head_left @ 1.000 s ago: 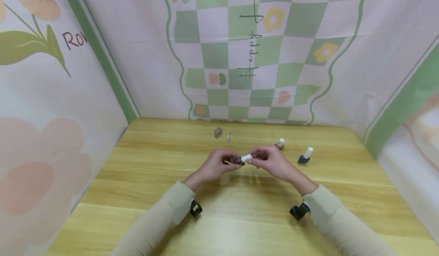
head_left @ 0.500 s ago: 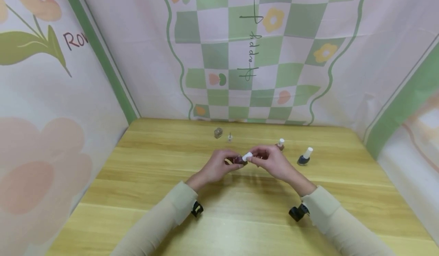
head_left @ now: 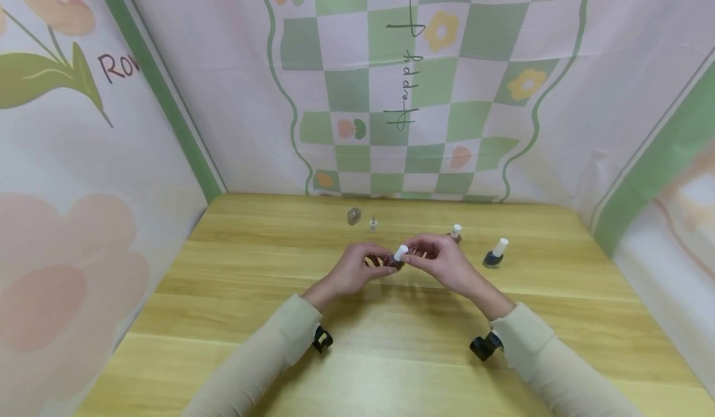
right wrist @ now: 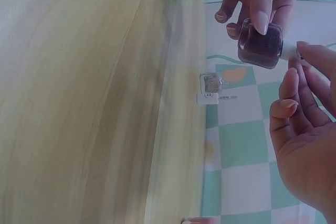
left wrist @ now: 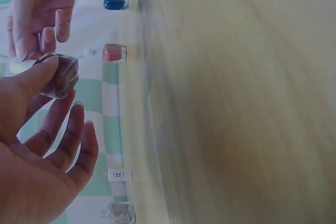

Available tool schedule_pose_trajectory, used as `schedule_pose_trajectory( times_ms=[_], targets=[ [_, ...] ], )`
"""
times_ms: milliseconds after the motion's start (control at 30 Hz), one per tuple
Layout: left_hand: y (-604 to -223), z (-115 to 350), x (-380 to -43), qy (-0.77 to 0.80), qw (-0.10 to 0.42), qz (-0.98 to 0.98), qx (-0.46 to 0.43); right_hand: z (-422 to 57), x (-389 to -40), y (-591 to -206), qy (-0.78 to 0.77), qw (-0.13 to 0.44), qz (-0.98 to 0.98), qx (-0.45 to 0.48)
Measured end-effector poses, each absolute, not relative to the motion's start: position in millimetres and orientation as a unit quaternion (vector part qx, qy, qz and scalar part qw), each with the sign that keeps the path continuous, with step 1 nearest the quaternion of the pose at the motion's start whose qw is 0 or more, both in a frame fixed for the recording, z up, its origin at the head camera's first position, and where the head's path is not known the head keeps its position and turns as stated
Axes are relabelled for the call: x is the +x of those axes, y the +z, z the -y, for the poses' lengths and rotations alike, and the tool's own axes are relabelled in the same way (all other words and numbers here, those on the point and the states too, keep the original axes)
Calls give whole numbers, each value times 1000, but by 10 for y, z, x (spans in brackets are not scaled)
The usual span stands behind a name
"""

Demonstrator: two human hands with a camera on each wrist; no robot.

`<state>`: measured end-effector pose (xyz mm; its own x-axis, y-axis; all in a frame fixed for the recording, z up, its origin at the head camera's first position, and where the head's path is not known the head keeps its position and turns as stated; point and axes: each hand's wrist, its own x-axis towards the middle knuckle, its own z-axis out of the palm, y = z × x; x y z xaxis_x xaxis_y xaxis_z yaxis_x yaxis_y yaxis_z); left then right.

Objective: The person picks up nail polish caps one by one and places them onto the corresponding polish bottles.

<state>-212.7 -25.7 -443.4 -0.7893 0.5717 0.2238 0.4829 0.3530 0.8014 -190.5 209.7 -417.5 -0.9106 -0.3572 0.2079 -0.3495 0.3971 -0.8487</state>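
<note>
My left hand point(head_left: 354, 270) pinches the glass body of a dark plum nail polish bottle point(right wrist: 260, 44) between thumb and fingers, above the wooden table. On its white cap point(head_left: 400, 253) are the thumb and fingertips of my right hand point(head_left: 444, 263), gripping from the right. The cap sits on the bottle's neck, and the bottle leans with its cap up and to the right. In the left wrist view, the thumb point(left wrist: 39, 74) lies across the dark glass, while the other fingers spread loosely below.
An uncapped clear nail polish bottle point(head_left: 354, 216) stands at the back, beside its white brush cap point(head_left: 373, 224), brush up. Behind my right hand is a capped reddish nail polish bottle point(left wrist: 114, 53). Farther right on the table point(head_left: 357, 367) stands a dark blue one point(head_left: 495, 255).
The plum bottle has tipped from nearly lying to more upright, its cap swinging upward. Both hands stay close together and keep their grip on bottle and cap.
</note>
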Motion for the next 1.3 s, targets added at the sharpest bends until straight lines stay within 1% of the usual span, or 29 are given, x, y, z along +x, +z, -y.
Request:
schedule_pose_trajectory(
  times_ms=[167,433,833,1000,1100,1300],
  targets=[
    [-4430,236,-2128,482,44,-819,307,-2097,-1905,-4184,-504,-11,-837,-214],
    [-4432,185,-2132,473,21,-823,314,-2107,-1908,-4225,-503,-28,-839,-203],
    [-4445,74,-2188,460,25,-831,312,-2157,-1941,-4213,-485,-53,-851,-195],
    [-4451,-2,-2247,463,14,-831,307,-2177,-1973,-4203,-480,-62,-855,-187],
    [-4452,-56,-2277,464,8,-835,295,-2184,-1998,-4208,-478,-66,-858,-176],
    [-4424,-190,-2318,468,5,-849,244,-2200,-2069,-4223,-474,-79,-865,-144]
  ],
)
